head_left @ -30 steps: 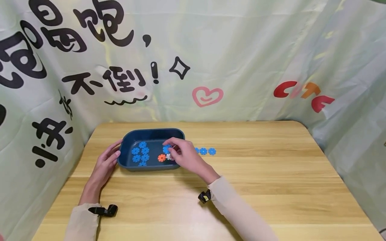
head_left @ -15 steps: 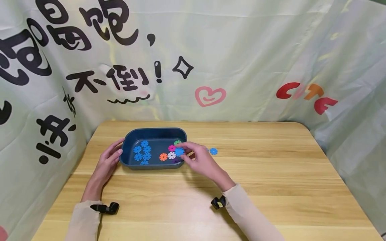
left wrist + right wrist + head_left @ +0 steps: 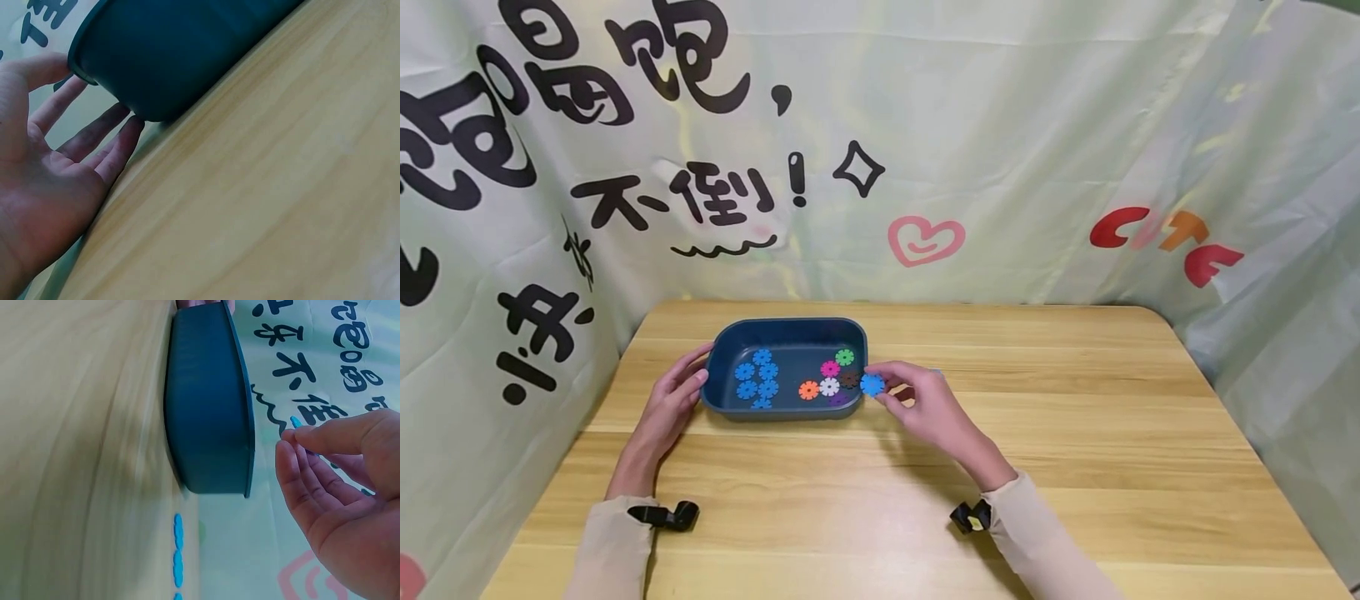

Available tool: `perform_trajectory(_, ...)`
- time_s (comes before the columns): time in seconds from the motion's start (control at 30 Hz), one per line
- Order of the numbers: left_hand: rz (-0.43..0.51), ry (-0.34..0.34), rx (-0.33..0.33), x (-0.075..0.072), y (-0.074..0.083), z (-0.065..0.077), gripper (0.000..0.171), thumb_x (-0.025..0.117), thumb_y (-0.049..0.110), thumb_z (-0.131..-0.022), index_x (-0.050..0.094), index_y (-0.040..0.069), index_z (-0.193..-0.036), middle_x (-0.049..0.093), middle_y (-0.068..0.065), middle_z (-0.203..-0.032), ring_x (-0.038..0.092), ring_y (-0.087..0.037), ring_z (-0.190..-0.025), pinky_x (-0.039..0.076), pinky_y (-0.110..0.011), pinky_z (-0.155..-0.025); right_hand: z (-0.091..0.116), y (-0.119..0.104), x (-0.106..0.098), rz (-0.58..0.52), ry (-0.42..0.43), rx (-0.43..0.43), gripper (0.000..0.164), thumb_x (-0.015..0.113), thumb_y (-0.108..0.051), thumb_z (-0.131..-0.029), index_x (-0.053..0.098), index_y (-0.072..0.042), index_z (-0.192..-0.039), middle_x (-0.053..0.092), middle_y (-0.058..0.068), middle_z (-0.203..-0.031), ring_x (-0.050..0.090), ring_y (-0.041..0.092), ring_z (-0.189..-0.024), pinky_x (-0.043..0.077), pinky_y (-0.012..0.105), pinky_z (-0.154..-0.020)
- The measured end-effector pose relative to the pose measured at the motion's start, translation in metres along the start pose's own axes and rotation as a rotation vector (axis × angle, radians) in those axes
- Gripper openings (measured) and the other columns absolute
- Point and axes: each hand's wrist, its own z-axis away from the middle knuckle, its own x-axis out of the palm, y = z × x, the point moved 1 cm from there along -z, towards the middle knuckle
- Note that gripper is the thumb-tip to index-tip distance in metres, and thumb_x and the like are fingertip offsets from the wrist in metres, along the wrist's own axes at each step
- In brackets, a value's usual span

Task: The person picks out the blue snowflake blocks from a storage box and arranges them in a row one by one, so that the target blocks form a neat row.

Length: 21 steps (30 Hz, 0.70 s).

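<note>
My right hand (image 3: 928, 406) pinches a blue snowflake disc (image 3: 872, 384) at the right rim of a dark blue tray (image 3: 786, 410). In the right wrist view, the disc (image 3: 295, 422) shows as a thin edge between thumb and fingertips. My left hand (image 3: 672, 398) touches the tray's left end. Its extended fingers and thumb rest against the rim and outer wall in the left wrist view. Several blue discs (image 3: 764, 372) lie in the tray's left half. On the right lie green (image 3: 845, 357), pink, white, orange, brown and purple discs, one each.
Blue discs (image 3: 178, 569) lie in a row on the wooden table (image 3: 1075, 433), right of the tray; my right hand mostly hides them in the head view. A printed curtain (image 3: 1015, 167) hangs behind the table and along both sides.
My right hand has moved right from above the tray to its right rim, carrying the blue disc. The coloured discs have come into sight. My left hand stays at the tray's left end.
</note>
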Motion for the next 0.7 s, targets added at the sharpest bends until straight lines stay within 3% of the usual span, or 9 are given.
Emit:
perform_trajectory(0.4, -0.008, -0.004, -0.009, 0.002, 0.001, -0.001, 0.052, 0.051, 0.024, -0.109, 0.04, 0.014, -0.159, 0.032, -0.019, -0.159, 0.045, -0.016, -0.133, 0.046, -0.016, -0.1, 0.008, 0.015, -0.027, 0.006, 0.078, 0.066, 0.035, 0.073, 0.009, -0.089, 0.07, -0.004, -0.122, 0.074, 0.009, -0.104, 0.069, 0.022, -0.09, 0.06, 0.038, -0.076)
perform_trajectory(0.7, -0.012, 0.002, -0.012, 0.001, 0.001, 0.0, 0.052, 0.052, 0.024, -0.109, 0.04, 0.014, -0.159, 0.032, -0.02, -0.16, 0.044, -0.015, -0.133, 0.045, -0.015, -0.099, 0.012, 0.031, -0.04, 0.014, 0.121, 0.108, 0.035, 0.074, 0.008, -0.089, 0.07, -0.003, -0.122, 0.073, 0.01, -0.101, 0.067, 0.022, -0.089, 0.06, 0.036, -0.076)
